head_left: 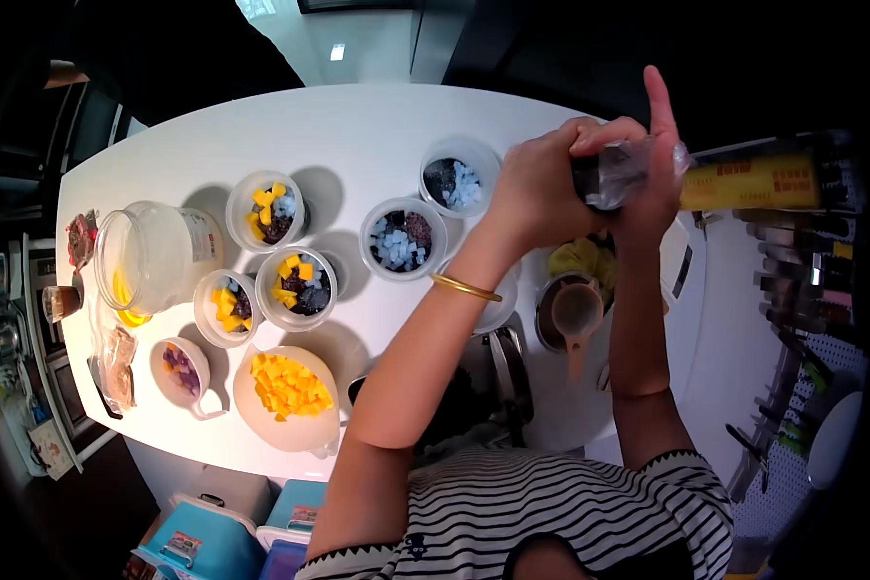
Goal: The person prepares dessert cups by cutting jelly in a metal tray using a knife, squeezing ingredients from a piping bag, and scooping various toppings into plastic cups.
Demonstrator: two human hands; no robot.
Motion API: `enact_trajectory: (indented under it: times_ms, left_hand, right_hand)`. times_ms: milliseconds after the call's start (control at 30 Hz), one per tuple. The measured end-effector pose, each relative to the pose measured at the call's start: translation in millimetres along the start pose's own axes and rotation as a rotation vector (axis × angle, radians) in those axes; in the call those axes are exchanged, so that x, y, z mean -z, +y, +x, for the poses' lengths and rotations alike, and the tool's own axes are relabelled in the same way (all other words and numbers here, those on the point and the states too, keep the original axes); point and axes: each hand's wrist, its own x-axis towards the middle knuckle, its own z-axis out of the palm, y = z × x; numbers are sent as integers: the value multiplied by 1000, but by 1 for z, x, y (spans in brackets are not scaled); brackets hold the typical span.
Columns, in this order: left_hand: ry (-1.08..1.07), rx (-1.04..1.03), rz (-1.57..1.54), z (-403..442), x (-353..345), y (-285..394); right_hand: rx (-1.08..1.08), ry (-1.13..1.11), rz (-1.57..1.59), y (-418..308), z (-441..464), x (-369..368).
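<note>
Both my hands are raised over the far right of the table, closed on a plastic packet (pixel 623 174) with a clear, crinkled end. My left hand (pixel 543 188) wraps its near side, a gold bangle on that wrist. My right hand (pixel 652 198) grips it with one finger pointing up. A yellow printed label (pixel 754 186) stretches rightward from the right hand, seemingly part of the same packet. Below the left hand stand a cup (pixel 459 181) and another cup (pixel 402 242), both with dark pieces and pale cubes. My left forearm partly hides a further clear cup (pixel 498 302).
Three cups topped with yellow cubes, one here (pixel 297 288), stand left of centre. Nearby are a bowl of yellow cubes (pixel 285 387), a small bowl of purple and orange pieces (pixel 182 371) and a clear jar (pixel 155 253). A scoop (pixel 577 314) rests below my hands.
</note>
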Motion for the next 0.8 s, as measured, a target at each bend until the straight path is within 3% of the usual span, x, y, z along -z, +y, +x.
enact_trajectory:
  times_ms: [33, 67, 100, 133, 167, 267, 300, 400, 500, 567, 800]
  left_hand:
    - [157, -143, 171, 3, -7, -7]
    - [156, -154, 177, 5, -11, -14]
    - [409, -272, 451, 6, -16, -19]
    - [661, -391, 719, 8, -22, -26]
    - [712, -434, 724, 8, -19, -28]
    - [621, -401, 518, 7, -17, -44]
    - [678, -425, 490, 8, -18, -47]
    - [747, -446, 601, 7, -19, -57]
    - [780, -426, 652, 5, -18, -61]
    - [768, -399, 672, 4, -15, -66]
    - [763, -344, 702, 3, -10, -79]
  right_hand:
    - [14, 41, 33, 4, 4, -4]
    - [27, 88, 65, 5, 8, -8]
    - [-46, 269, 141, 4, 7, -20]
    - [-39, 282, 135, 9, 5, -21]
    - [-51, 260, 106, 16, 2, -20]
    - [-54, 248, 108, 28, -1, -21]
    - [-48, 188, 127, 31, 0, -21]
    - [-86, 114, 211, 39, 2, -23]
    - [-208, 179, 235, 50, 1, -26]
    - [-241, 343, 113, 59, 0, -31]
    - [-259, 288, -71, 68, 1, -38]
